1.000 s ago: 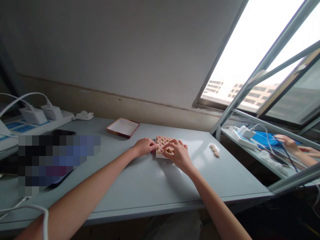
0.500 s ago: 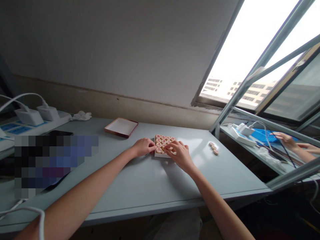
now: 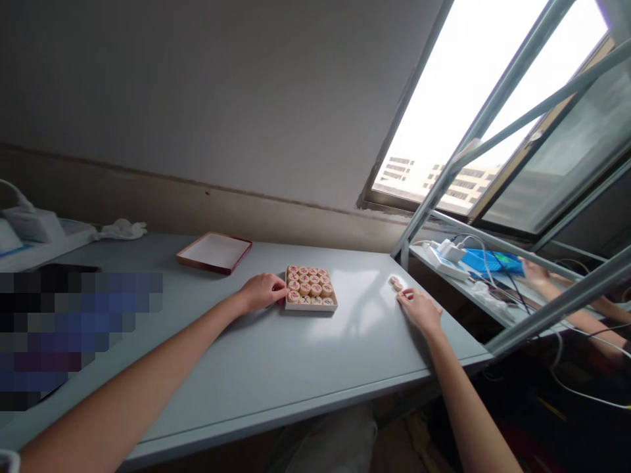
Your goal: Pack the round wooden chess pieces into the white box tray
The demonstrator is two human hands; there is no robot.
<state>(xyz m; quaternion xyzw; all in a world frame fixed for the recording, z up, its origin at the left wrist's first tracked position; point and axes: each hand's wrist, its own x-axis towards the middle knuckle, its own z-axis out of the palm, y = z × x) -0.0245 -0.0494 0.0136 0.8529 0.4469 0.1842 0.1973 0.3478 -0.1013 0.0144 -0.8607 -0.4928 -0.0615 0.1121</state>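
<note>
A shallow square box (image 3: 310, 289) on the grey desk holds rows of round wooden pieces with red and dark characters. The pieces in its front row sit lower, except the one at the left corner. My left hand (image 3: 261, 292) rests against the box's left side, fingers closed at its edge near that corner piece. To the right, my right hand (image 3: 418, 309) has its thumb and fingertips pinched at a small round piece, mostly hidden by the fingers. Just beyond those fingertips lie loose round pieces (image 3: 395, 283).
A box lid (image 3: 215, 252) lies inside up at the back left. Power strips with white plugs (image 3: 34, 225) are at the far left. Metal bars (image 3: 444, 177) rise at the right, with another person's hands (image 3: 537, 276) beyond them.
My right hand has left the box and moved right to the loose pieces. My left hand stays at the box's left side. The camera view has shifted to the right.
</note>
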